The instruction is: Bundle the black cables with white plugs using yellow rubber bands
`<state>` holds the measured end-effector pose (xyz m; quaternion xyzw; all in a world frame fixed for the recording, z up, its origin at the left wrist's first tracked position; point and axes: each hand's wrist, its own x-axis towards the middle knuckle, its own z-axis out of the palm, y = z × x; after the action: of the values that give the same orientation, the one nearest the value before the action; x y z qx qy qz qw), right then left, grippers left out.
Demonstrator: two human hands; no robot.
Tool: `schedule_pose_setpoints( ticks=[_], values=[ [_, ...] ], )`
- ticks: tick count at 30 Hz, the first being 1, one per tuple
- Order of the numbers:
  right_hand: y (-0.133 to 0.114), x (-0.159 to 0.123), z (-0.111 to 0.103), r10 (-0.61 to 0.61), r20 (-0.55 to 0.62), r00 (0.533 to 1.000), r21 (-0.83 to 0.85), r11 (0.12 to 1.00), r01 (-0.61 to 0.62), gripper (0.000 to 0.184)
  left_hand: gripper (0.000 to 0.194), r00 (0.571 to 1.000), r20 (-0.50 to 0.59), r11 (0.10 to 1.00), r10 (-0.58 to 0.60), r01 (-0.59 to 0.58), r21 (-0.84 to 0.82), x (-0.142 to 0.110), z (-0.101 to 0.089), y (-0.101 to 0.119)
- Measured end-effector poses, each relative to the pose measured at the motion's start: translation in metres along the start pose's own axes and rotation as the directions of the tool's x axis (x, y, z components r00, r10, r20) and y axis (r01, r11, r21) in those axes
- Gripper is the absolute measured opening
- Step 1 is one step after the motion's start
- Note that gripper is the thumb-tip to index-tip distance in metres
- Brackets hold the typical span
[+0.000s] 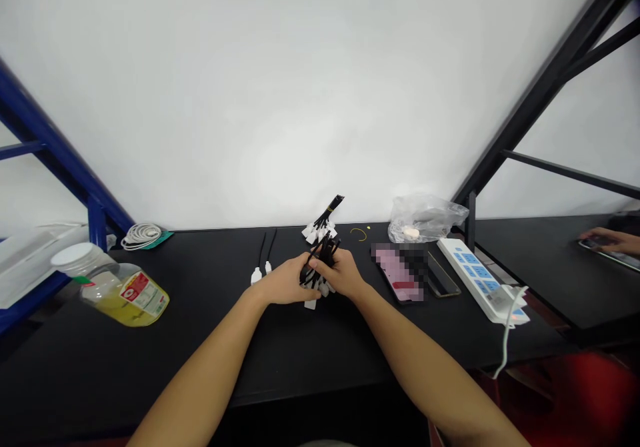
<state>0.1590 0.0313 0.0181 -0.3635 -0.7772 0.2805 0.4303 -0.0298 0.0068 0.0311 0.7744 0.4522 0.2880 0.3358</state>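
Observation:
Both my hands are closed around one bundle of black cables with white ends (327, 250) at the middle of the black table. My left hand (286, 280) grips its left side, and my right hand (343, 272) grips its right side. Some white ends and a white tag hang below the fingers. Just behind lies a second bundle of black cables (327, 215), bound with a yellow tie, its white ends toward me. Two single black cables (261, 250) with white connectors lie left of my left hand, whose wrist is near the connectors.
On the left are a clear jar of yellow contents (143, 297) and a coiled white cable (143, 235). To the right lie phones (400, 277), a clear plastic bag (425, 217), a white power strip (483, 277) and a yellow tie (359, 234). Another person's hand (607, 239) holds a phone far right.

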Motion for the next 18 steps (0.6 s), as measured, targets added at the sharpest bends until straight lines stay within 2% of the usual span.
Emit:
schedule_pose_setpoints(
  ticks=[2,4,6,8,10,14,18],
  values=[
    [-0.003,0.0,0.002,0.0,-0.06,0.998,-0.024,1.0,-0.002,0.022,0.064,0.999,-0.013,0.998,0.039,-0.04,-0.051,0.003,0.015,0.003],
    [-0.008,0.0,0.004,-0.018,-0.119,0.993,-0.075,0.997,0.009,0.02,0.046,0.999,-0.014,0.994,0.032,-0.034,-0.105,0.006,0.03,0.004],
    [-0.014,-0.001,0.005,-0.066,-0.143,0.987,-0.113,0.992,0.05,0.025,0.027,0.999,-0.036,0.988,0.009,-0.015,-0.156,0.008,0.043,0.002],
    [-0.02,-0.001,0.005,-0.117,-0.143,0.983,-0.114,0.988,0.101,0.029,0.023,0.996,-0.093,0.978,0.018,-0.037,-0.205,0.01,0.053,-0.001],
    [-0.022,-0.002,0.005,-0.136,-0.136,0.981,-0.101,0.987,0.123,0.03,0.027,0.988,-0.145,0.965,0.052,-0.088,-0.249,0.011,0.057,-0.003],
    [-0.017,-0.002,0.006,-0.12,-0.147,0.982,-0.114,0.988,0.104,0.029,0.031,0.987,-0.1,0.962,0.129,-0.149,-0.229,0.01,0.047,0.001],
    [-0.009,-0.002,0.006,-0.158,-0.111,0.981,-0.127,0.981,0.144,0.024,0.055,0.981,-0.026,0.981,0.194,-0.193,0.031,0.008,0.01,-0.002]
  ],
)
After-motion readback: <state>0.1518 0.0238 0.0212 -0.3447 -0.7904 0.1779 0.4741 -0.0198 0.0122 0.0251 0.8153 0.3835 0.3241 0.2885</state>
